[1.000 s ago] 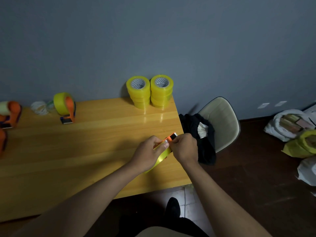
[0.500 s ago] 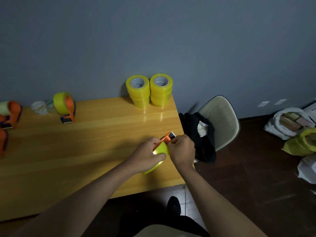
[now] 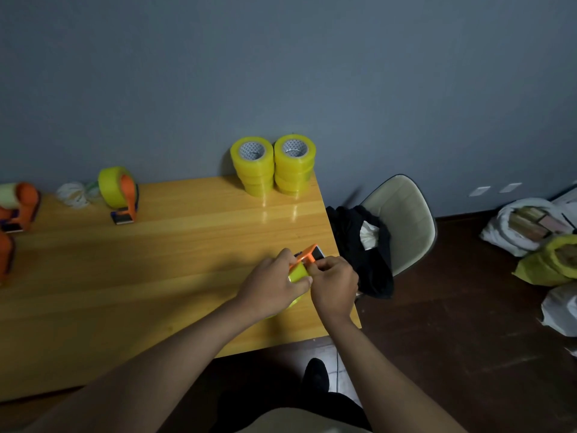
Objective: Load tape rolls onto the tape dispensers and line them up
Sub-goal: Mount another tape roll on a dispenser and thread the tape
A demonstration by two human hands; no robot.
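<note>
Near the right front corner of the wooden table [image 3: 162, 254], both hands work on one orange tape dispenser [image 3: 307, 256] carrying a yellow tape roll [image 3: 298, 271]. My left hand [image 3: 274, 285] grips the roll and dispenser from the left, fingers curled over it. Curled fingers of my right hand [image 3: 335, 284] pinch at the dispenser's near end. Most of the roll is hidden under the hands. Two stacks of yellow tape rolls [image 3: 273, 165] stand at the back edge by the wall. A loaded orange dispenser [image 3: 120, 193] stands at the back left.
Two more orange dispensers [image 3: 17, 206] sit at the table's far left edge, beside a white bundle of string [image 3: 73, 193]. A beige chair [image 3: 402, 220] with dark clothing [image 3: 362, 245] stands right of the table. Bags [image 3: 530, 226] lie on the floor at right.
The dispenser and roll have tilted and shifted slightly between the hands. My right hand has moved a little closer to the roll; both hands keep their hold.
</note>
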